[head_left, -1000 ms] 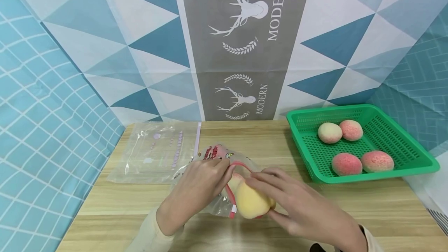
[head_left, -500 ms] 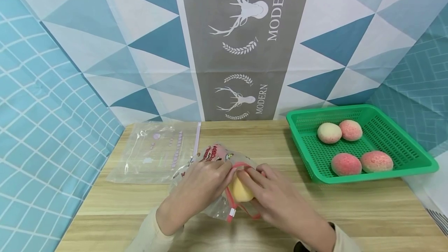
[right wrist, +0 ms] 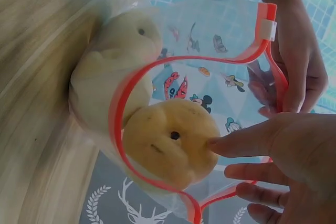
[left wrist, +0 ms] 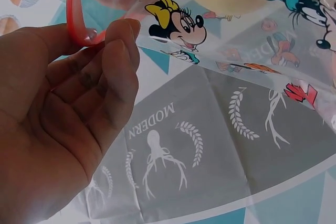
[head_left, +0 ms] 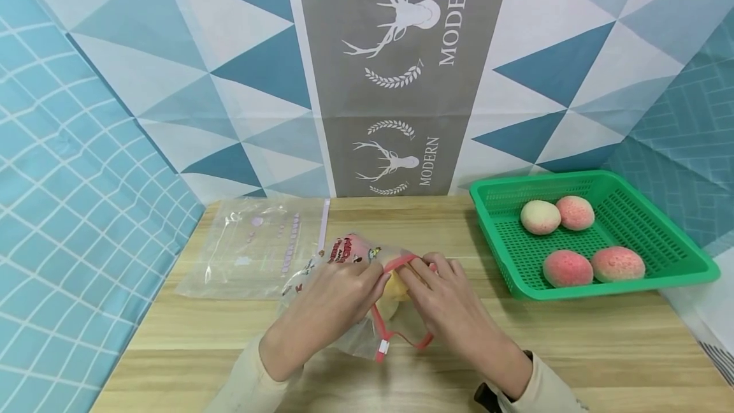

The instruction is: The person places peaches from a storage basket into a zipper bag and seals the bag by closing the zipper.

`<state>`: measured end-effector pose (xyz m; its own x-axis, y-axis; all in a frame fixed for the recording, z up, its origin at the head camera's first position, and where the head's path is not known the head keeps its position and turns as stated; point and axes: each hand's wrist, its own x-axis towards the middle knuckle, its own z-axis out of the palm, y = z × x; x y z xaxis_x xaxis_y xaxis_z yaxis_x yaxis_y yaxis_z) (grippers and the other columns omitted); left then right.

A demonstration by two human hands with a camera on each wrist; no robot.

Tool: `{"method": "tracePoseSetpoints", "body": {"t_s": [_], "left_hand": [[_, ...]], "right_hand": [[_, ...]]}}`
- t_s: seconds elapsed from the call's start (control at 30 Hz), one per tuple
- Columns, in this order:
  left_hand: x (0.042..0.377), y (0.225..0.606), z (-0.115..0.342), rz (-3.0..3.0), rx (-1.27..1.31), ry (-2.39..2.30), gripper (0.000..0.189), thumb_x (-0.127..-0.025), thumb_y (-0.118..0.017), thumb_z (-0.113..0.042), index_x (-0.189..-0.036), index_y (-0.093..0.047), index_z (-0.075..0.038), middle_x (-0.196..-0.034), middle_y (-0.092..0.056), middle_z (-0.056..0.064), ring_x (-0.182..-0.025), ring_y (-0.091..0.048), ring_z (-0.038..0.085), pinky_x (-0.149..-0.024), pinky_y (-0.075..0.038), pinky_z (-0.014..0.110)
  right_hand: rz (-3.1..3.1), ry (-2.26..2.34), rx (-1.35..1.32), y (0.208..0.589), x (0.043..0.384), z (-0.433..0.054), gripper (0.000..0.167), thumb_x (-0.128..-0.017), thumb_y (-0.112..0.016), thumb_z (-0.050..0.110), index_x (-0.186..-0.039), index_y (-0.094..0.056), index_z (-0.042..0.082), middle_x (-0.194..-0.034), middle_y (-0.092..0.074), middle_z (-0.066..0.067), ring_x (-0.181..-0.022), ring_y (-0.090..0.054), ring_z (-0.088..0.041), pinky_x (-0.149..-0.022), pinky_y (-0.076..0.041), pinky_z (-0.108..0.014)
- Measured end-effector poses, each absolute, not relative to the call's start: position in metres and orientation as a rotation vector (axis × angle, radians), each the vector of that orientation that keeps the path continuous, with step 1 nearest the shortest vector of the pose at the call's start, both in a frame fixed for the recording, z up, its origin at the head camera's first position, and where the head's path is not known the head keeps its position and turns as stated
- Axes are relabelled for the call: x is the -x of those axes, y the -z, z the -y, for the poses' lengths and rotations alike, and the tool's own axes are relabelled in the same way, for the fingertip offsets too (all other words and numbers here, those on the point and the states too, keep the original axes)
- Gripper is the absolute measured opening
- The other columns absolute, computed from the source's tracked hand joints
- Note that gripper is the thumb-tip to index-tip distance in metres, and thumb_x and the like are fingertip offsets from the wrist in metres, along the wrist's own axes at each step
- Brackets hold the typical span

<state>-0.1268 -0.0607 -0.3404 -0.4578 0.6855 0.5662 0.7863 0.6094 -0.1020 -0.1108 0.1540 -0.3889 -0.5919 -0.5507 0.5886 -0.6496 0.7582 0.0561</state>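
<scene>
My left hand (head_left: 329, 301) pinches the red zip rim of a clear slider bag (left wrist: 220, 51) printed with cartoon characters, keeping its mouth open. In the right wrist view, a yellow toy peach (right wrist: 173, 156) sits just within the bag's mouth. Pale, rounded fruits (right wrist: 113, 45) lie deeper in the bag, behind the clear plastic. My right hand (head_left: 453, 301) reaches to the mouth with fingers extended; one fingertip touches the yellow peach and the other fingers stand apart from it. The white slider (right wrist: 268, 30) is at one end of the zip.
A green basket (head_left: 499, 260) on the right holds several peaches, pink (head_left: 568, 268) and pale (head_left: 540, 217). Another clear bag (head_left: 229, 273) with a lilac zip lies flat at the back left of the wooden table (head_left: 195, 343). Patterned cloth (head_left: 252, 50) stands behind.
The right hand has moved left and carried the yellow peach into the bag's mouth, and its grip has loosened. The left hand stays on the rim.
</scene>
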Motion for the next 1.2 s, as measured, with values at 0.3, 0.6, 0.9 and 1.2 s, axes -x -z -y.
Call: {"method": "tracePoseSetpoints", "body": {"t_s": [0.3,0.6,0.9,1.2], "left_hand": [[0.127,0.342,0.060,2.262,1.150,0.236,0.030,-0.090,-0.068,-0.013,-0.068,-0.047,-0.015,-0.055,-0.031,-0.009,-0.047,-0.025,0.004,-0.043,-0.016,0.018],[0.127,0.341,0.060,2.288,1.145,0.219,0.028,-0.091,-0.067,-0.014,-0.069,-0.050,-0.014,-0.054,-0.033,-0.009,-0.047,-0.029,0.005,-0.042,-0.021,0.018],[0.128,0.339,0.064,2.286,1.146,0.258,0.023,-0.092,-0.066,-0.013,-0.072,-0.054,-0.013,-0.057,-0.037,-0.009,-0.048,-0.031,0.005,-0.043,-0.027,0.019],[0.128,0.337,0.064,2.178,1.193,0.295,0.020,-0.091,-0.065,-0.010,-0.073,-0.055,-0.011,-0.057,-0.036,-0.007,-0.049,-0.030,0.005,-0.044,-0.023,0.017]], "right_hand": [[2.252,-0.227,-0.791,0.401,0.119,-0.149,0.022,-0.099,-0.039,0.007,-0.087,-0.057,0.007,-0.069,-0.051,0.000,-0.062,-0.042,-0.018,-0.054,-0.030,-0.026],[2.398,-0.368,-0.895,0.403,0.117,-0.151,0.016,-0.086,-0.069,0.005,-0.099,-0.062,0.010,-0.070,-0.049,0.007,-0.060,-0.044,-0.009,-0.051,-0.038,-0.020],[2.486,-0.294,-1.158,0.404,0.115,-0.149,0.051,-0.086,-0.070,0.010,-0.135,-0.059,0.011,-0.132,-0.060,-0.006,-0.123,-0.056,-0.023,-0.104,-0.045,-0.038],[2.509,-0.224,-1.138,0.412,0.117,-0.143,0.061,-0.078,-0.079,0.016,-0.135,-0.056,0.013,-0.135,-0.053,-0.008,-0.113,-0.055,-0.026,-0.097,-0.048,-0.041]]}}
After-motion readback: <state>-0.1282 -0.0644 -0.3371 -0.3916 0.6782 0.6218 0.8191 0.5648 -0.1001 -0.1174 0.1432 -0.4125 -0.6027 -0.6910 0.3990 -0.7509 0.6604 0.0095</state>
